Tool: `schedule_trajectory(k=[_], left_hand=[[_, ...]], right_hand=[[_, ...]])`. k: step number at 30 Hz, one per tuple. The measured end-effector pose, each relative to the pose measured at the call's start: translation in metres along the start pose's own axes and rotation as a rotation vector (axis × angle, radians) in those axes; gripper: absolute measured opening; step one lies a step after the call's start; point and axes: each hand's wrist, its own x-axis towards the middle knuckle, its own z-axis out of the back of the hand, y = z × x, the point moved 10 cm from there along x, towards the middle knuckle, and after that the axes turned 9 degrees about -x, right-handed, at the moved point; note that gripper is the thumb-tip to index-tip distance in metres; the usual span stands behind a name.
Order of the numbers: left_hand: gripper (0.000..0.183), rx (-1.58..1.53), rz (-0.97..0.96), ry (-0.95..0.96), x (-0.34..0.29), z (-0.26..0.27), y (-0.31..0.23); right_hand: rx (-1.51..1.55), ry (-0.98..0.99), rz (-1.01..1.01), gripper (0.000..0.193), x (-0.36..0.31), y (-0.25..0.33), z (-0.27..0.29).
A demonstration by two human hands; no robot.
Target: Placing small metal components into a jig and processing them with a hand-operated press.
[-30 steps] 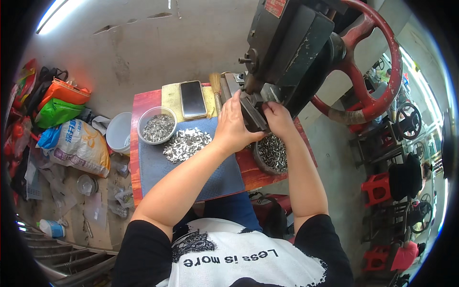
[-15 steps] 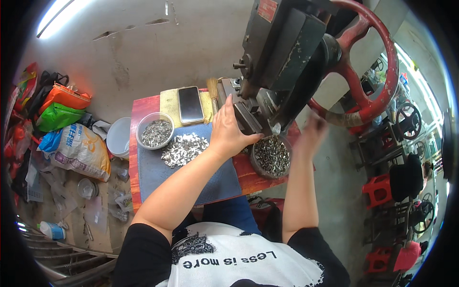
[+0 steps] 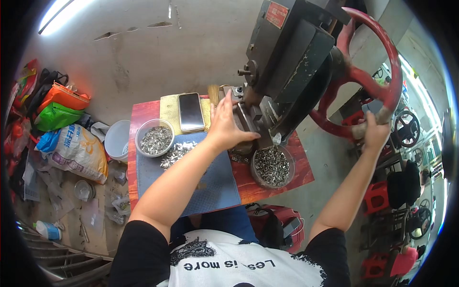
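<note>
The right hand (image 3: 377, 131) was found closed around the lower rim of the red handwheel (image 3: 363, 79), fingers wrapped over it. The left hand (image 3: 222, 129) was spread, thumb and fingers apart, with the metal fixture (image 3: 251, 122) of the dark press (image 3: 296, 62) just beyond the gap between them; whether the skin bore on the metal could not be told. The principal hazard was judged to be a pinch: the ram stood above the fixture, close to the left fingertips, and any turn of the wheel made with them that near could catch one. A slip of the right grip on the rim, in the inspector's judgement, could let the wheel run unchecked. Just below the left thumb sat a clear tub (image 3: 272, 186) of metal pieces (image 3: 272, 166); a knock from the wrist could tip it. To the left of that hand, loose pieces (image 3: 178, 153) lay on the blue mat (image 3: 210, 184) beside a round bowl (image 3: 138, 143), where a sweep of the forearm could scatter them.
</note>
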Motion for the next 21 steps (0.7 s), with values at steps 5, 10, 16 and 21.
schedule_trajectory(k=[5, 10, 16, 21], left_hand=[[0.144, -0.138, 0.043, 0.127, 0.036, -0.010, 0.017], [0.143, -0.095, 0.049, 0.109, 0.036, -0.006, 0.022], [0.142, -0.080, 0.039, 0.109, 0.038, -0.013, 0.017], [0.140, -0.028, 0.046, 0.055, 0.001, -0.011, -0.003]], right_hand=[[0.139, 0.055, 0.004, 0.024, 0.023, 0.038, 0.008], [0.210, -0.071, 0.039, 0.027, 0.002, 0.009, 0.000], [0.380, -0.385, 0.125, 0.022, -0.069, -0.044, -0.037], [0.374, -0.261, 0.060, 0.015, -0.048, -0.046, -0.028]])
